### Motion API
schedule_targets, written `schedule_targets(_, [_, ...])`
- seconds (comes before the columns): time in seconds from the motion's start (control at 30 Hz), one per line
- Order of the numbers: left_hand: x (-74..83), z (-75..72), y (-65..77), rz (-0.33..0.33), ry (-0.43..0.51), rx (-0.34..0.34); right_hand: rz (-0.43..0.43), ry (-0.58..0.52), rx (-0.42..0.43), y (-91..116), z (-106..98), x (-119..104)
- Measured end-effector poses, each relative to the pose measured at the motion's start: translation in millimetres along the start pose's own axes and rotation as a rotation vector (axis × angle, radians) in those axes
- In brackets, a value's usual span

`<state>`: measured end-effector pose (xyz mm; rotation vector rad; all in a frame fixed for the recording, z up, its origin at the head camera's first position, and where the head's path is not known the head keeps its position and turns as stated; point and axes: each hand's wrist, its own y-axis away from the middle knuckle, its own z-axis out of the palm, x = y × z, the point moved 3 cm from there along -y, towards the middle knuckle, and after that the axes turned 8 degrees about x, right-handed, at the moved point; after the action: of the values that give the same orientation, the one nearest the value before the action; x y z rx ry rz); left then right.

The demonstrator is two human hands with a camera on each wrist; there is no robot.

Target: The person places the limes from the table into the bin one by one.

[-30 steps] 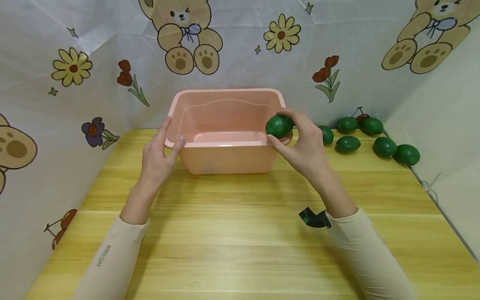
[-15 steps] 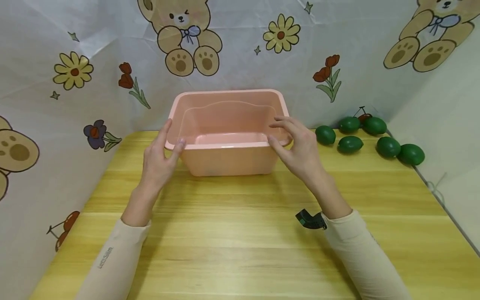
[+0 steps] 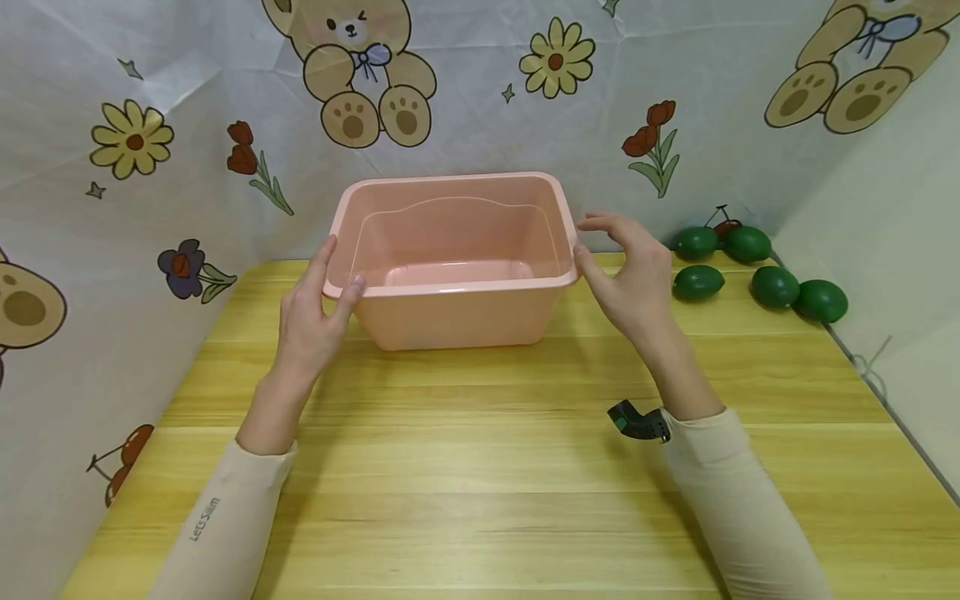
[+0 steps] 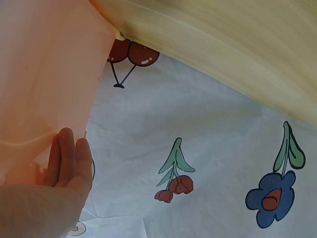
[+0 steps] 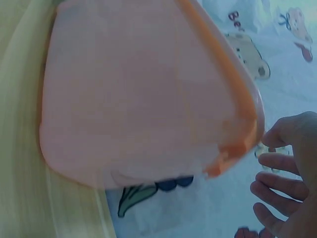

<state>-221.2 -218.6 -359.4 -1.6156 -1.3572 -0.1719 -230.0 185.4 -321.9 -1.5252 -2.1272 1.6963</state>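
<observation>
A pink plastic basin (image 3: 457, 317) stands on the wooden table near the back. My left hand (image 3: 311, 321) grips its left front corner, with the thumb on the rim; in the left wrist view the fingers (image 4: 67, 156) lie along the basin's outer side. My right hand (image 3: 633, 271) is just outside the right rim, fingers spread and holding nothing, the thumb tip right at the rim. In the right wrist view those fingers (image 5: 280, 186) are apart beside the basin's corner. Part of the basin's floor is hidden behind its front wall.
Several green limes lie at the back right, among them a lime (image 3: 698, 283) just right of my right hand and a lime (image 3: 821, 301) by the table's right edge. A printed cloth (image 3: 480, 100) hangs behind; a pale wall (image 3: 892, 250) borders the right side.
A second ago my right hand held a lime over the basin's right rim; it let go, and that lime is out of sight. The hand then moved right, outside the rim. My left hand stayed.
</observation>
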Motion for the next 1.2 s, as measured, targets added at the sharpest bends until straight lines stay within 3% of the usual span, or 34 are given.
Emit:
schedule_targets(0.33, [1.5, -0.3, 0.0, -0.005, 0.001, -0.001, 0.205, 0.096, 0.035, -5.0, -25.4, 57.0])
schedule_targets(0.63, [2.0, -0.8, 0.6, -0.01, 0.01, -0.006, 0.417, 0.112, 0.013, 6.8, -35.3, 114.4])
schedule_targets(0.93, [1.9, -1.5, 0.7, 0.0, 0.018, 0.004, 0.514, 0.204, 0.05, 15.7, -45.2, 140.5])
schedule_targets(1.2, [-0.4, -0.1, -0.3, 0.009, 0.022, 0.003, 0.627, 0.285, -0.056, 32.6, -45.7, 168.2])
